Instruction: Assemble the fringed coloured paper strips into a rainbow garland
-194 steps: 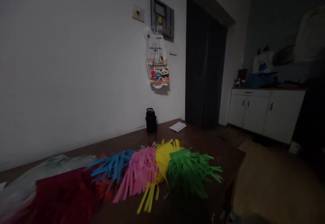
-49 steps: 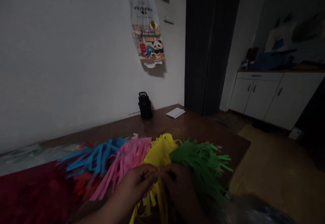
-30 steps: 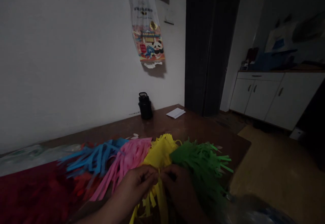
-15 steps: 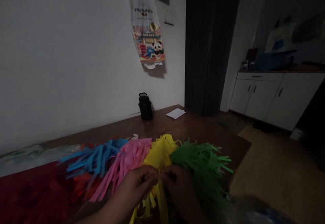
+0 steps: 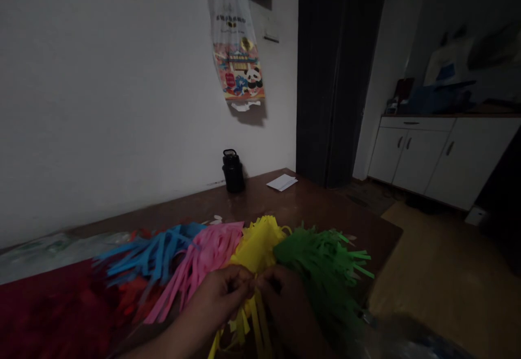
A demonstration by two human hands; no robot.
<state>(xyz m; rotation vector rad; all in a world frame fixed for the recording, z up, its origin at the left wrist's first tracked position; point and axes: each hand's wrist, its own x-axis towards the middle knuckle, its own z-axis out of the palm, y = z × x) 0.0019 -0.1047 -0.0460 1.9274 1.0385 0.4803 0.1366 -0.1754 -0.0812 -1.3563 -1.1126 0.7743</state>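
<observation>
Both hands meet at the near end of a yellow fringed tassel [image 5: 255,245], whose strips also hang below them. My left hand [image 5: 226,291] pinches the yellow material with thumb and forefinger. Right beside it, my right hand [image 5: 283,291] is closed in a similar pinch, fingertips almost touching the left ones. Exactly what lies between the fingertips is dark and small. Left of the yellow lies a pink fringed tassel [image 5: 211,248], then a blue one [image 5: 158,253]. A green fringed tassel [image 5: 321,256] spreads out on the right, close to my right hand.
Dark red strips [image 5: 61,310] cover the near left of the brown table [image 5: 325,207]. Clear plastic [image 5: 61,250] lies along the wall. A black flask [image 5: 233,172] and white paper [image 5: 282,182] stand farther back. A printed bag [image 5: 238,50] hangs above.
Both hands stay nearly in place, still pinching at the yellow tassel. The yellow strips beneath the fingers have shifted slightly and now hang more apart.
</observation>
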